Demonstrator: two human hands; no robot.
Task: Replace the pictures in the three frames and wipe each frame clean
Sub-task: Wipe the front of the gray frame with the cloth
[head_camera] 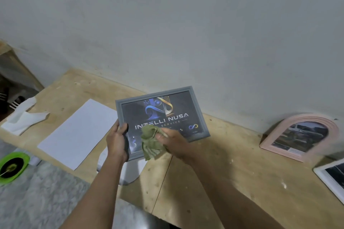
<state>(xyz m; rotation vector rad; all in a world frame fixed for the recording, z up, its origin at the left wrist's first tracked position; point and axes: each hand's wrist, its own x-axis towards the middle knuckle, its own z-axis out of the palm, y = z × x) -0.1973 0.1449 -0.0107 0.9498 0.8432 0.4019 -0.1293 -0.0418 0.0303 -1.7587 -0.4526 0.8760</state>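
A grey rectangular frame [193, 106] with a dark "INTELLI NUSA" picture is held tilted above the wooden table [232, 173]. My left hand [117, 141] grips its lower left edge. My right hand [173, 141] holds a crumpled green cloth [149, 143] against the glass at the frame's lower middle. A pink arched frame [299, 135] with a picture leans against the wall at the right. A white frame [330, 176] lies at the far right edge, partly cut off.
A white sheet of paper [80, 134] lies on the table to the left. Crumpled white tissue [22, 117] sits at the far left. A green round lid [13, 167] rests on a grey rug [46, 201] at lower left. White objects lie under the frame.
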